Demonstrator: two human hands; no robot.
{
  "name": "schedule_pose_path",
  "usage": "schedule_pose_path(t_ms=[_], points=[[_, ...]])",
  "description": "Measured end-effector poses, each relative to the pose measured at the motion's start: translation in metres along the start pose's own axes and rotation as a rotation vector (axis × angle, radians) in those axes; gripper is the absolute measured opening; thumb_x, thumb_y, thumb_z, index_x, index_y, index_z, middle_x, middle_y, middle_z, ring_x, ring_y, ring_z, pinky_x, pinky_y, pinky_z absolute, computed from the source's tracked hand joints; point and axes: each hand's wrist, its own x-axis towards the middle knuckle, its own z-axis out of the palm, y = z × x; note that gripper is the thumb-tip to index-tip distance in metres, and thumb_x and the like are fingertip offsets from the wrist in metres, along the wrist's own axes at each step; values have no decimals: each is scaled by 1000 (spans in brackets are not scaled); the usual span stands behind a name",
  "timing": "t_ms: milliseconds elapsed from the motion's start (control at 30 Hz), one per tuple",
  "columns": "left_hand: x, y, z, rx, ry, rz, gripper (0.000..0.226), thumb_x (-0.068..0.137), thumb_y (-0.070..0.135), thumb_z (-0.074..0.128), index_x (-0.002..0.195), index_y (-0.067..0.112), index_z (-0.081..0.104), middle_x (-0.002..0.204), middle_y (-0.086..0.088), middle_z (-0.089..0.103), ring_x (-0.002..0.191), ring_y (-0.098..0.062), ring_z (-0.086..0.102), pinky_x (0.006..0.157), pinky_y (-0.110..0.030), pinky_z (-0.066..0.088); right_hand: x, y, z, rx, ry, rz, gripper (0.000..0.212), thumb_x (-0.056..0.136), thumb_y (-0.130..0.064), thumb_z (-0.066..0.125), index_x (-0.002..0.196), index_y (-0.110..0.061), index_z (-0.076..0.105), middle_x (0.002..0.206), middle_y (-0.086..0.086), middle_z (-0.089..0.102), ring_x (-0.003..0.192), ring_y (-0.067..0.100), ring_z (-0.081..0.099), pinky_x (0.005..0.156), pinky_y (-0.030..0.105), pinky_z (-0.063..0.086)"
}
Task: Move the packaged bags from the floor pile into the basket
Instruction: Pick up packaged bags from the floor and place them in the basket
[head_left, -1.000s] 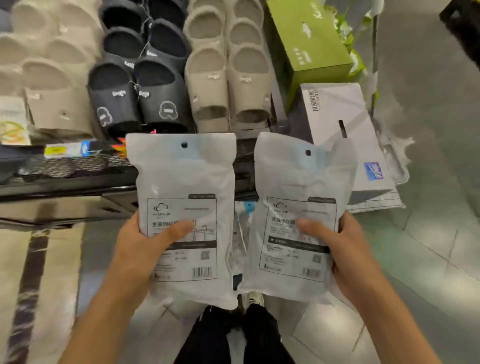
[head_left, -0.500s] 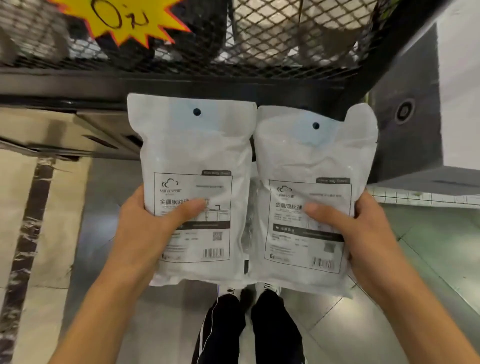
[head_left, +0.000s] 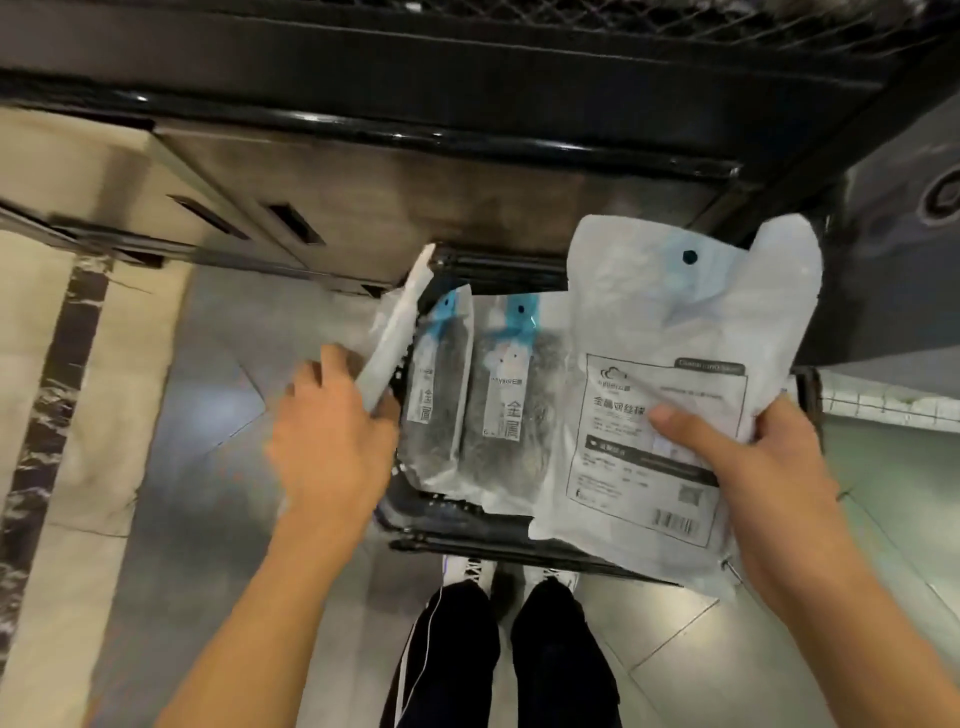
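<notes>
Hands apart, each gripping a white bag, right one's label: "金属钢丝球", barcode.

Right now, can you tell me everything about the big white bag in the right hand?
The white bag is a flat, soft plastic pouch, slightly crumpled, with a pale blue patch and a small round hang hole near its top. A black-outlined printed label with a cloud logo, dark band, small square code and barcode fills its lower face. It is tilted, label up, over the right side of the black basket. The right hand grips its lower right corner, thumb on the label. Its contents are hidden.
</notes>
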Motion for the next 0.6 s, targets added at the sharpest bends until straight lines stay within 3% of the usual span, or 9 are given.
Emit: schedule_pose_path(t_ms=[67,200,333,400,467,600], points=[[10,2,31,88,-36,28,40,90,26,72,122,9,54,116,-20,59,106,-44,57,68,-48,45,5,4,5,-18,16,-11,43,83,-13,83,119,-29,65,105,-14,80,93,10,78,84,38,61],[23,22,79,361,-178,155,60,90,19,68,143,14,40,137,-15,49,124,-36,49,91,-45,51,13,13,13,-38,57,-15,51,82,-13,84,125,-26,62,106,-14,79,91,6,78,79,33,61],[24,52,106,327,-238,238,81,82,14,79,147,9,32,142,-21,41,130,-38,44,97,-45,53,14,22,10,-35,69,-4,44,84,-9,82,120,-26,65,101,-15,80,86,6,78,66,22,63],[23,59,115,299,-315,252,81,86,16,78,151,7,29,151,-22,32,139,-39,36,109,-47,46,12,24,9,-39,86,-5,37,84,-7,81,111,-28,66,94,-20,79,81,4,77,59,19,60],[16,61,121,242,-357,235,79,91,17,72,155,8,28,157,-21,26,143,-38,31,117,-49,39,13,27,8,-50,100,6,36,83,-8,81,107,-30,65,90,-23,79,79,2,77,65,26,61],[-12,58,123,38,-499,223,85,98,25,62,165,17,10,172,-11,-1,154,-37,9,127,-54,20,12,35,13,-35,106,49,43,84,-11,82,120,-27,63,100,-12,80,83,4,77,74,31,57]])
